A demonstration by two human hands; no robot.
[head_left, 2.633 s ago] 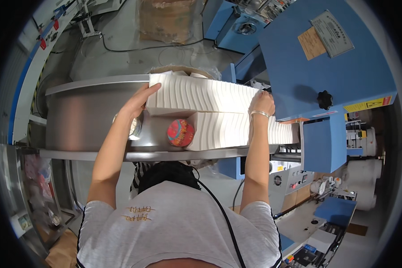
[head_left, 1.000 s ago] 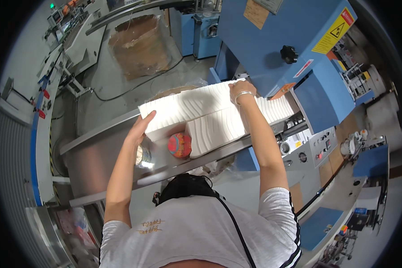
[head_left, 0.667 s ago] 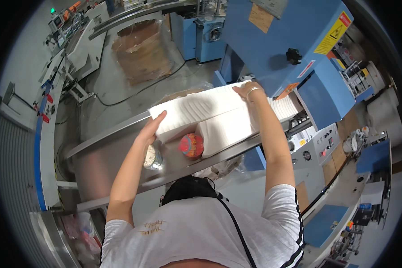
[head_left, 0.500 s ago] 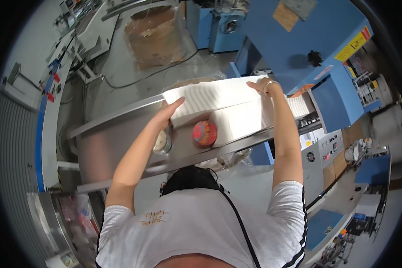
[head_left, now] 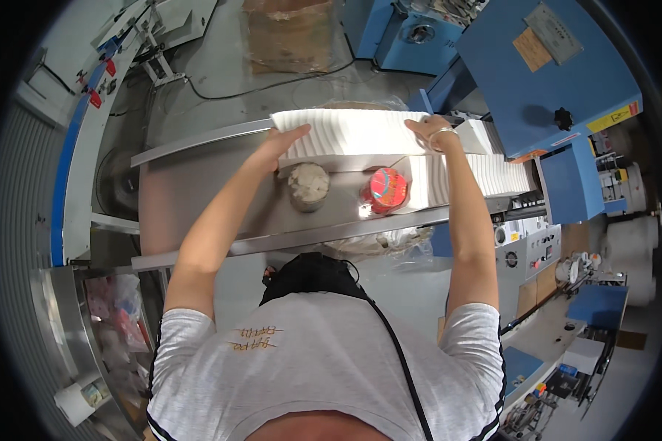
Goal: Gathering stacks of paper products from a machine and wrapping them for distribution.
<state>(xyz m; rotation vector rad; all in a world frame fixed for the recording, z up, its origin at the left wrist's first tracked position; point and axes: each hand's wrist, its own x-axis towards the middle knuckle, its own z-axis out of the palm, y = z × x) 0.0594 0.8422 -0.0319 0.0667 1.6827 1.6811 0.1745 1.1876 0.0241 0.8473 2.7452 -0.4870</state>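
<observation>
The left hand (head_left: 278, 141) presses flat-fingered against the left end of a long white stack of folded paper sheets (head_left: 353, 132) lying on the steel surface (head_left: 198, 191). Just before the stack stand a grey round cup (head_left: 308, 185) and a red round lid (head_left: 387, 188). The right hand (head_left: 432, 131) clasps the stack's right end, beside the blue machine (head_left: 552, 81).

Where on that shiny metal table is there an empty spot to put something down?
The metal table is bare on its left part, from its left end up to the left hand and the grey bowl. A small gap lies between the bowl and the red lid. The right side is crowded: the white paper stack and right hand fill it.
</observation>
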